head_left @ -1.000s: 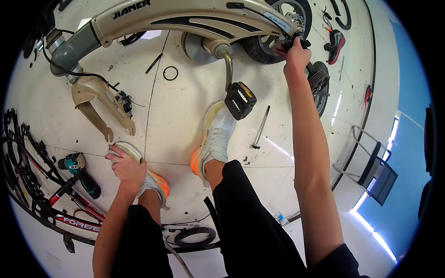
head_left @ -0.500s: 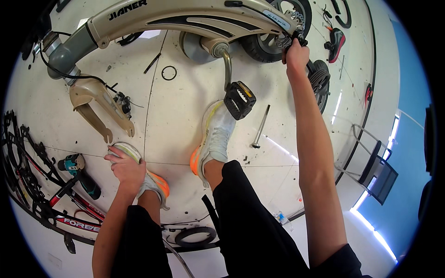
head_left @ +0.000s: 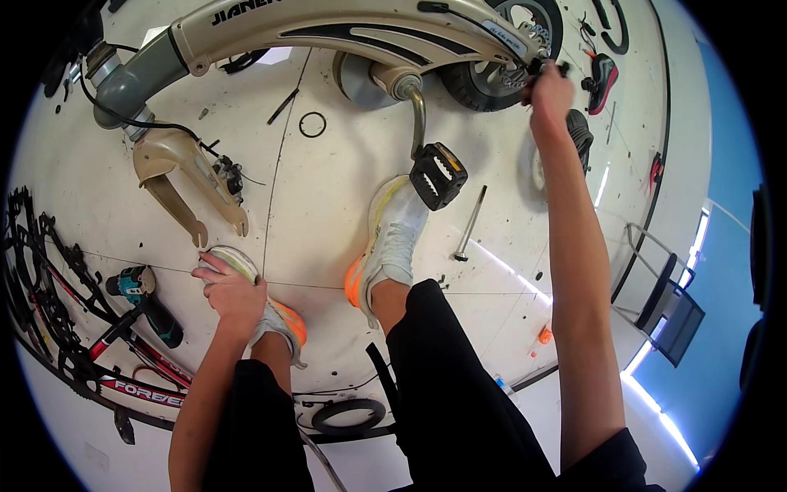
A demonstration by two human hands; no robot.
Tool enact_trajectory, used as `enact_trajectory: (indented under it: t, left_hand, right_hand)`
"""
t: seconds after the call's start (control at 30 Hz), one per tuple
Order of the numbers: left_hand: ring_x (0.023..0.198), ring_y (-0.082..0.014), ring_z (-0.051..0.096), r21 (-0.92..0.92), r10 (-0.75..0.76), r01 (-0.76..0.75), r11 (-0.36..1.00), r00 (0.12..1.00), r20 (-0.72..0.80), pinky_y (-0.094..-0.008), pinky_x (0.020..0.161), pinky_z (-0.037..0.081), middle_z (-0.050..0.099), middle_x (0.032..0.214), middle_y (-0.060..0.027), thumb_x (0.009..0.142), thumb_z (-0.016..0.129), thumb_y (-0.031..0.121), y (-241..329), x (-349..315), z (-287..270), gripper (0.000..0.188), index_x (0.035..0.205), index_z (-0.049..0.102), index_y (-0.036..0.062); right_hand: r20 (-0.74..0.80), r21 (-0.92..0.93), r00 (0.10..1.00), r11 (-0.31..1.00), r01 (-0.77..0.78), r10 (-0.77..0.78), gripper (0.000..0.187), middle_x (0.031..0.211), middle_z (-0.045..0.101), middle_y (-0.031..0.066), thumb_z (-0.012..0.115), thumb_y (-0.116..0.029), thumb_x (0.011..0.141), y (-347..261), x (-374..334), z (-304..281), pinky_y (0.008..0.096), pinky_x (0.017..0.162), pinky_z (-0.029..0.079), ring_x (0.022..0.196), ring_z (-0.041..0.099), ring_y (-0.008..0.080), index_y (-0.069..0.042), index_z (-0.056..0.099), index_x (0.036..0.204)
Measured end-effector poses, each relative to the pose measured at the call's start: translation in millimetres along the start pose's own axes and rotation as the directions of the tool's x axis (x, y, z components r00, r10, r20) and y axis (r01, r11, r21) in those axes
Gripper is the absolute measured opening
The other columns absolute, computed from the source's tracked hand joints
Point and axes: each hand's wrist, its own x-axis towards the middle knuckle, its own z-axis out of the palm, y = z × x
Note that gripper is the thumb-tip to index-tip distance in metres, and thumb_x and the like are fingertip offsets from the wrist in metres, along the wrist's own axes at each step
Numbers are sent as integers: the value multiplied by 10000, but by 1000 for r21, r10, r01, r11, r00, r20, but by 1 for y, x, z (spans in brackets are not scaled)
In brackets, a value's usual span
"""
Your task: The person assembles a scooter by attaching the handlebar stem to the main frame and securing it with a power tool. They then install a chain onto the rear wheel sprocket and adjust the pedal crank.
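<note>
You are in what looks like a bike workshop: toward the far edge of your white floor (head_left: 320, 197) is a beige bike frame (head_left: 328, 16) with its wheel (head_left: 492, 98) and pedal (head_left: 439, 175), a loose metal axle (head_left: 472, 222) nearby. Toward the left edge you have a cordless drill (head_left: 138, 283) and red-and-black bicycle frame (head_left: 143, 394); by the near edge, a black tyre-like ring (head_left: 379, 412).

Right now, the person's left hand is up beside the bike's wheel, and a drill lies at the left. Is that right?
Not quite: the head view shows the right hand up beside the wheel; the left hand is down by a shoe. The drill does lie at the left.
</note>
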Motion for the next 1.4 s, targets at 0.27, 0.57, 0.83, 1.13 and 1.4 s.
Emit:
enact_trajectory:
  t: [0.27,0.57,0.83,1.13,1.4]
  left_hand:
    - [755,-346,600,72,2,4,997,997,-80,-339,598,528,224,1299,-453,702,719,483,-3,2,13,1185,1393,3,-161]
    - [726,-335,604,159,-10,16,987,999,-36,-320,555,527,231,1313,-446,689,721,511,1,1,4,1203,1394,16,-163]
    - [767,-349,617,128,-9,13,992,999,-33,-328,615,531,228,1311,-459,706,698,527,-1,2,9,1192,1388,16,-173]
    - [873,-439,595,62,0,-1,998,1000,5,-359,738,521,208,1279,-492,703,716,467,2,1,-3,1200,1366,-36,-193]
    - [854,-408,611,81,11,-10,997,1000,-18,-338,705,523,219,1290,-487,695,712,503,0,1,4,1220,1377,-27,-187]
  right_hand:
    - [57,-217,992,971,-99,114,417,560,560,114,464,-315,946,21,9,5,352,366,391,404,509,203,44,536,747]
    - [-66,-122,990,986,112,-121,453,588,584,149,439,-307,956,21,26,-17,368,385,422,389,507,241,58,550,714]
    - [121,-113,982,985,-132,145,455,570,548,121,482,-328,941,21,9,5,362,385,423,394,513,222,49,541,692]
    - [78,-524,996,849,70,-34,496,598,620,193,489,-338,926,14,4,0,376,453,515,475,624,297,114,601,756]
    - [189,-131,975,987,-96,120,472,617,590,149,489,-315,928,12,7,-1,357,421,518,434,574,256,116,572,755]
